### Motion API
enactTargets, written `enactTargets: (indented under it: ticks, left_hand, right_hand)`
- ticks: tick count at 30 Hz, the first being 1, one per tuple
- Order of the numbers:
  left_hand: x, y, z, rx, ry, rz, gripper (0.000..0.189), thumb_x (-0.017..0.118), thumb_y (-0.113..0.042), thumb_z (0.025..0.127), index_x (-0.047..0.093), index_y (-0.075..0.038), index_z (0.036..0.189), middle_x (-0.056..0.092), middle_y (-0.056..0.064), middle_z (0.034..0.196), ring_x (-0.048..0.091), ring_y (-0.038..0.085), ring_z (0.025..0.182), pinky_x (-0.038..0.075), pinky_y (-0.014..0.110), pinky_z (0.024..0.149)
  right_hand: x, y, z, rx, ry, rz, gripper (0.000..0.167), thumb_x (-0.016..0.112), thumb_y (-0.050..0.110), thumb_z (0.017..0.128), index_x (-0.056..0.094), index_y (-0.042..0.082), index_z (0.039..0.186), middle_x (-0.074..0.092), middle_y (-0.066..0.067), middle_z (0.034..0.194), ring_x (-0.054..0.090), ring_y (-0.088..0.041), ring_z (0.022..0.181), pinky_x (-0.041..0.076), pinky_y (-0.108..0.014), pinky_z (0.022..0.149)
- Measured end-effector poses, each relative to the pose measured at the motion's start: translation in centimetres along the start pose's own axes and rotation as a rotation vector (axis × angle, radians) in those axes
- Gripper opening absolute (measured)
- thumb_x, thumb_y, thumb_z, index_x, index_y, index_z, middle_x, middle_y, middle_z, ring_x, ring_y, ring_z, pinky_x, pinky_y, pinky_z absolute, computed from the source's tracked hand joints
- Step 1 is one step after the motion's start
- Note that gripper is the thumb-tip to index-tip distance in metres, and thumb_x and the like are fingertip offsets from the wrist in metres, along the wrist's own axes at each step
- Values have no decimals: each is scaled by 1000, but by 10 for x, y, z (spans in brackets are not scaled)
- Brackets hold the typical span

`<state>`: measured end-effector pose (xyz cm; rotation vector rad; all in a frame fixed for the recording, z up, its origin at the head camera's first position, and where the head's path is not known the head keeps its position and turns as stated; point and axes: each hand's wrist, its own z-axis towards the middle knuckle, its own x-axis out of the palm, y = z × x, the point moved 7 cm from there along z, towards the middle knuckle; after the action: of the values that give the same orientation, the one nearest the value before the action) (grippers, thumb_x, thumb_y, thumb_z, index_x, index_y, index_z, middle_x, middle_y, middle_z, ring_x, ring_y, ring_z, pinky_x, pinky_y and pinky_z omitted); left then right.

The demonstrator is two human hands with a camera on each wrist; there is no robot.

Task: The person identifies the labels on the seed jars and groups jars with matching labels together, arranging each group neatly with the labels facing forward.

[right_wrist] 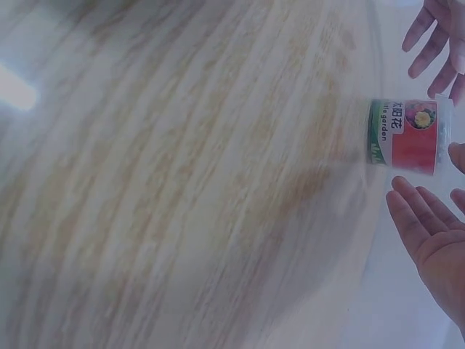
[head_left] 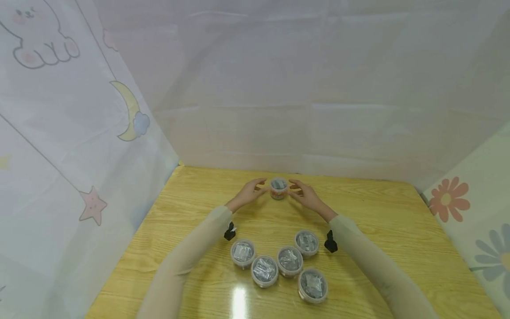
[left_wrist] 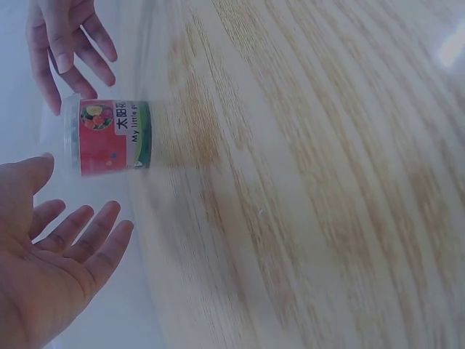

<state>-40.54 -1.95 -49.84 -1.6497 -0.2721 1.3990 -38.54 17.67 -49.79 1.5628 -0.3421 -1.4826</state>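
Observation:
Near the far edge of the wooden table stands a small clear plastic tub (head_left: 278, 190) with a lid. Its red and green label, with a flower picture and the words "My little garden", faces the left wrist camera on the tub (left_wrist: 109, 138). My left hand (head_left: 249, 192) is just left of it, fingers spread and relaxed, with a gap to its side. On the other side my right hand (head_left: 307, 197) mirrors this, palm toward the tub. In the right wrist view, the fingers (right_wrist: 415, 211) are loosely extended beside the label, gripping nothing.
Several similar lidded tubs are grouped nearer to me, including one at the left (head_left: 243, 252) and one at the front right (head_left: 313, 285). Black wrist devices (head_left: 229, 231) hang by both sleeves. A pale cloth backdrop (head_left: 255, 133) rises behind the table (head_left: 374, 230).

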Motion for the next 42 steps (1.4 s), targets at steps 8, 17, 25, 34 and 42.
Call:
enactTargets:
  ticks: [8, 17, 25, 34, 42]
  left_hand:
    - [0, 0, -3, -5, 29, 0, 52, 50, -29, 97, 36, -6, 142, 44, 16, 138, 55, 31, 112, 51, 39, 88]
    - [-1, 0, -6, 16, 25, -8, 52, 51, -27, 97, 35, -8, 142, 42, 13, 141, 55, 28, 112, 51, 37, 89]
    - [-4, 0, -8, 38, 35, -3, 50, 51, -27, 97, 36, -10, 142, 40, 11, 143, 55, 28, 113, 51, 38, 89]
    - [-5, -10, -12, 68, 43, 0, 50, 52, -24, 96, 37, -6, 140, 39, 15, 142, 51, 32, 117, 47, 46, 94]
    - [-6, -22, -14, 121, 57, 11, 44, 51, -18, 97, 42, -3, 137, 42, 16, 140, 50, 37, 116, 46, 49, 94]
  right_hand:
    - [1, -3, -8, 7, 6, 15, 53, 54, 16, 95, 33, 0, 141, 49, -29, 126, 58, -42, 103, 50, -50, 86]
    - [-2, 3, -13, -9, 7, 42, 53, 54, 16, 95, 34, 2, 142, 49, -29, 126, 58, -41, 104, 53, -46, 83]
    - [-3, 7, -21, -53, 5, 15, 49, 54, 19, 95, 39, -1, 137, 52, -29, 122, 59, -41, 101, 51, -48, 84]
    - [0, 2, -27, -38, 14, 38, 47, 54, 20, 95, 41, 4, 138, 53, -25, 124, 59, -38, 102, 53, -45, 82]
    - [-2, 12, -33, -52, 7, 44, 46, 54, 16, 95, 41, 3, 137, 52, -27, 123, 58, -40, 102, 54, -43, 81]
